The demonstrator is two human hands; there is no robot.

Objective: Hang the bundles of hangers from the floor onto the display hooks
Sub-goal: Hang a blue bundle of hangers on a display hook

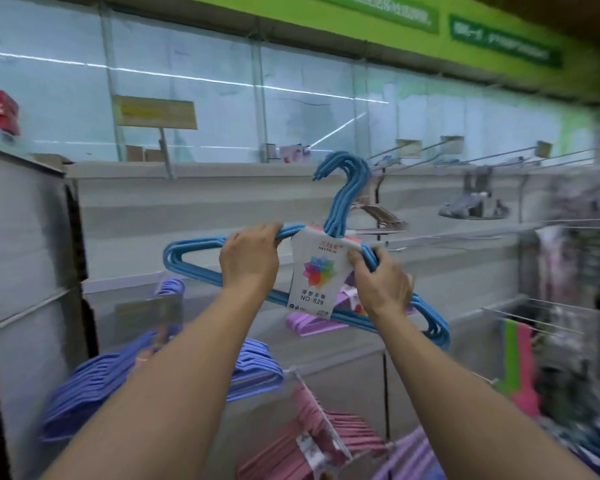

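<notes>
I hold a bundle of blue hangers (347,192) up in front of the slatted display wall, its hooks pointing up and left. A white paper label (317,271) wraps the bundle's middle. My left hand (248,258) grips the left shoulder of the bundle. My right hand (383,282) grips the right shoulder beside the label. Long metal display hooks (426,152) stick out of the wall just above and right of the bundle; the hanger hooks are not on any of them.
Purple hanger bundles (94,386) hang lower left, pink ones (329,438) at the bottom centre, a lilac bundle (309,323) behind my hands. Grey hangers (471,209) and metal ones (378,216) hang on the right. A grey cabinet (25,244) stands at left.
</notes>
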